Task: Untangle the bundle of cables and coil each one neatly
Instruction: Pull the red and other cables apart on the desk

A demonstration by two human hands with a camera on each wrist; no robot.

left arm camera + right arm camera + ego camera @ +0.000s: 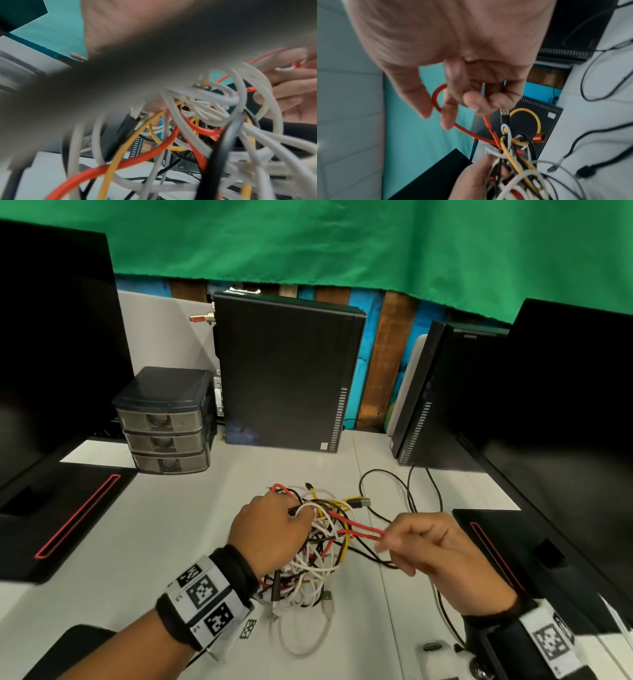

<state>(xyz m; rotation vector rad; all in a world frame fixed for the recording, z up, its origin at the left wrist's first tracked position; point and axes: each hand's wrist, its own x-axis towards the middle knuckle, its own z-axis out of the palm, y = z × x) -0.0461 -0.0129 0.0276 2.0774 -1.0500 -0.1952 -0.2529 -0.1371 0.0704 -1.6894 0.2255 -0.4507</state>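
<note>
A tangled bundle of white, red, yellow and black cables (317, 546) hangs above the white desk (144, 529). My left hand (274, 532) grips the bundle from the left, fingers curled into the strands. My right hand (424, 546) pinches a loop of the red cable (359, 529) and holds it stretched out to the right of the tangle. The right wrist view has the red cable (436, 97) looped round my fingers (452, 112), with my left hand (476, 175) holding the bundle (513, 162) below. White, red and yellow strands (171, 135) fill the left wrist view.
A black computer tower (284, 371) stands behind the bundle, a second one (438, 395) to the right, a small grey drawer unit (164, 422) to the left. Dark monitors flank both sides. Thin black cables (394, 498) trail over the desk at the right.
</note>
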